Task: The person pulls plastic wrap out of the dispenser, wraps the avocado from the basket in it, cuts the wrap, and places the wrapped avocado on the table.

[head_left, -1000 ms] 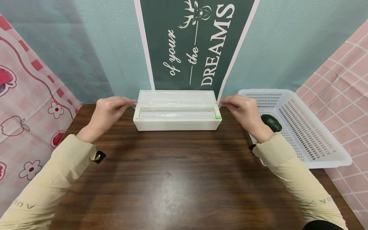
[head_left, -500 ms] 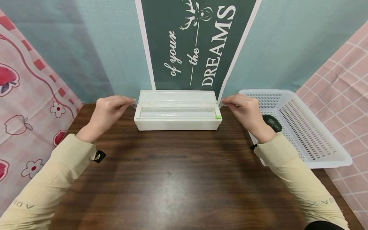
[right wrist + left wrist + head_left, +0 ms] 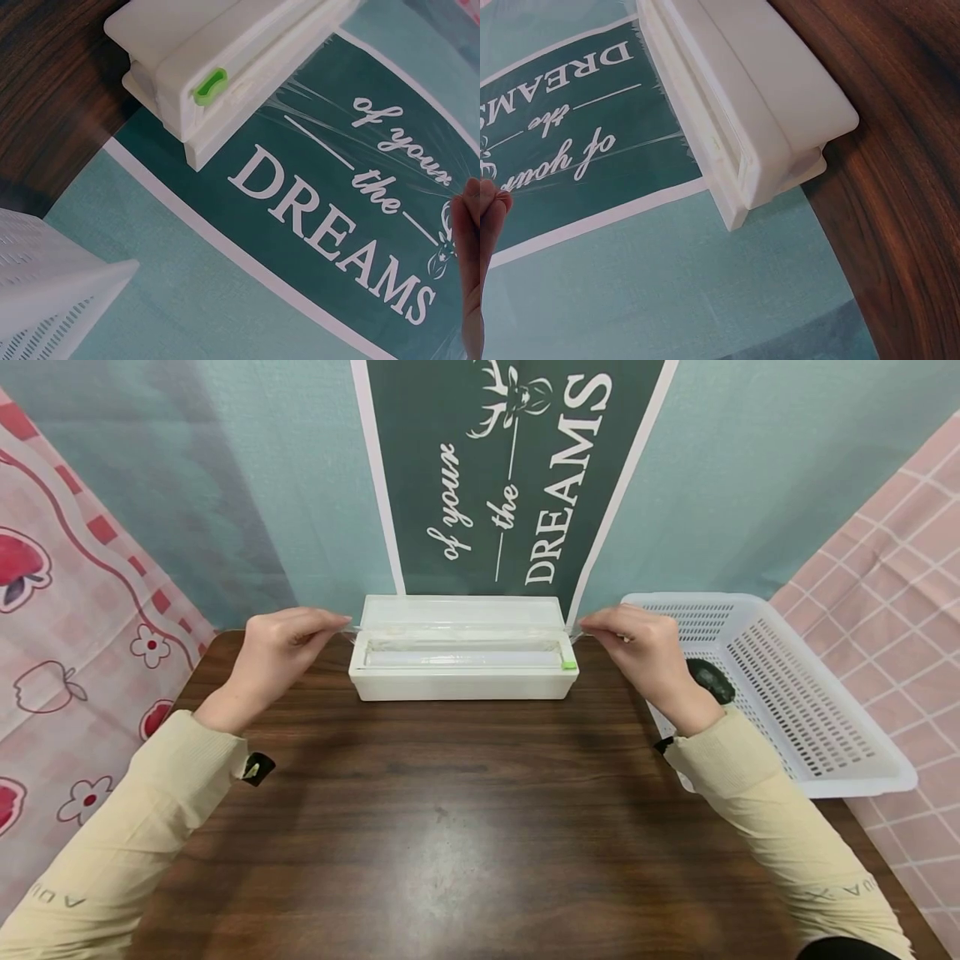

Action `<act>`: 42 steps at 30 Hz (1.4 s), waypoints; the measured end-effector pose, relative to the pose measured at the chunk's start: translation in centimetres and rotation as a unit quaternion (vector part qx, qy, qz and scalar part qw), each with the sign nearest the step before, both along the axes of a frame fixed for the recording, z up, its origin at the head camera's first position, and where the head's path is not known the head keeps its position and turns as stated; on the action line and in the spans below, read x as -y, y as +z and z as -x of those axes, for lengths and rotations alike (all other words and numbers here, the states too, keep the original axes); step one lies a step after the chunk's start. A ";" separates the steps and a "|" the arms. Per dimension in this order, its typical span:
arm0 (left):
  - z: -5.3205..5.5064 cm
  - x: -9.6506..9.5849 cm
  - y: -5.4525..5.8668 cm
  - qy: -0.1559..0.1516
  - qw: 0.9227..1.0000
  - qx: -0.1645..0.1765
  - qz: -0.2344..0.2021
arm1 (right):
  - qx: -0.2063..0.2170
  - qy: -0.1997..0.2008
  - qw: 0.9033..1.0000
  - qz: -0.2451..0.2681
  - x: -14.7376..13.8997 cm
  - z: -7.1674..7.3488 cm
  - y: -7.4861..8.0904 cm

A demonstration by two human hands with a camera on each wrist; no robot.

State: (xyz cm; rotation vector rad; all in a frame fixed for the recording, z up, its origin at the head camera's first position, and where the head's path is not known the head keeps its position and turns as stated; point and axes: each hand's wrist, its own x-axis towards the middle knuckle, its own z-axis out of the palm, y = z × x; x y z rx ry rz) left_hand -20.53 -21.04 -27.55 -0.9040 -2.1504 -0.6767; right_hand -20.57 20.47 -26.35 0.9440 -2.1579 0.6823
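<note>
A white cling film dispenser box [image 3: 465, 685] stands at the back of the table, its lid [image 3: 461, 610] raised. Inside lies a roll of film, and a green slider [image 3: 569, 665] sits at the right end. Clear cling film [image 3: 330, 112] stretches from the box between both hands. My left hand [image 3: 288, 647] pinches one corner of it beside the box's left end. The other corner is pinched by my right hand [image 3: 637, 647], off the right end. In the right wrist view, creases run through the film toward the right fingertips [image 3: 469, 202].
To the right, a white perforated plastic basket [image 3: 810, 718] holds a dark green vegetable [image 3: 711, 680], partly hidden by the right wrist. The brown wooden table [image 3: 442, 827] extends in front of the box. A printed cloth [image 3: 315, 485] hangs right behind it.
Almost nothing differs. Both hands keep their pinch on the film in nearly the same place, and the box has not moved.
</note>
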 end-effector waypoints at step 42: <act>-2.7 -0.3 0.7 -0.001 1.000 -0.013 0.002 | -0.021 0.026 0.998 0.051 -0.1 -2.2 0.6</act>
